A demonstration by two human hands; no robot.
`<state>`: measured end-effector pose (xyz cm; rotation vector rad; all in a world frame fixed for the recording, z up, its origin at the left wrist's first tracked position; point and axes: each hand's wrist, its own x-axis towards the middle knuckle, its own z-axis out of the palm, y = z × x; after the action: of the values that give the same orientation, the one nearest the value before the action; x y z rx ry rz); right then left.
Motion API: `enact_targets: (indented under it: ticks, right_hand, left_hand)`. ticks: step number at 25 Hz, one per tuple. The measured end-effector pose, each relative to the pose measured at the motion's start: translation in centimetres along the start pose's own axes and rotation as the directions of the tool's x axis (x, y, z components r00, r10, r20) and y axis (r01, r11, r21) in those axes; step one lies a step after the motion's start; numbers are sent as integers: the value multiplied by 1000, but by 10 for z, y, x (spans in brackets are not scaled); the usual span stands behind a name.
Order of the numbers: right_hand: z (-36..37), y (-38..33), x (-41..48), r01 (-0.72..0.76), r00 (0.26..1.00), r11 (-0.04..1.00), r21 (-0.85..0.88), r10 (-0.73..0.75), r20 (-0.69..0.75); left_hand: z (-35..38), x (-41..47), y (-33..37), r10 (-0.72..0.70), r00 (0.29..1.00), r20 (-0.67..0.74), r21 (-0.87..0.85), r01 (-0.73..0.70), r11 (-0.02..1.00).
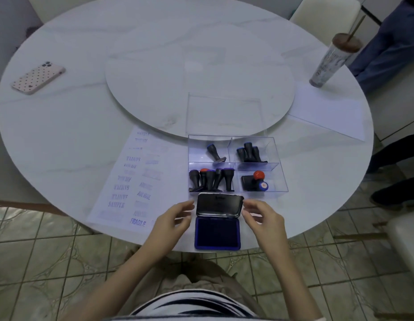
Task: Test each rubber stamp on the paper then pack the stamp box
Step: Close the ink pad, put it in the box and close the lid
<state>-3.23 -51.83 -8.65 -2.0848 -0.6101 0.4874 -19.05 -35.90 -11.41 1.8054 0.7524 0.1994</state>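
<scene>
Pink with dark dots, a phone lies face down at the upper left of the frame on the white marble table. Moving right, I see the test paper at lower centre-left, covered in blue prints; "SAMPLE", "AIR MAIL" and "FRAGILE" are legible.

My left hand hovers just right of that sheet with fingers loosely curled and apart, gripping nothing, its fingertips just beside the left edge of the ink pad lid. The ink pad sits open at the table's near edge between my hands, blue pad nearest me and the lid raised on the far side.

Just above the lid in the frame is the clear stamp box, its four compartments filled with rubber stamps. One stamp lies tilted at upper left, a cluster stands at upper right, a larger cluster at lower left, and a black block with red and blue knobs at lower right. Its clear cover is open onto the round turntable.

My right hand mirrors the left, fingers relaxed and holding nothing, its tips at the lid's right corner; I cannot tell whether they touch.

Farther right lie a blank sheet and a tumbler with a straw.
</scene>
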Motion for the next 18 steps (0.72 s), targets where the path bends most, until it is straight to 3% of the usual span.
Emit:
enact_targets:
  ticks: [10, 18]
  right_hand:
    - [13, 3, -5, -82, 997, 993, 82, 82, 10]
    - [9, 2, -19, -43, 999, 981, 190, 45, -6]
  left_hand:
    - [12, -1, 12, -37, 999, 13, -103, 38, 994]
    - [6, -14, 8, -39, 999, -22, -138, 36, 990]
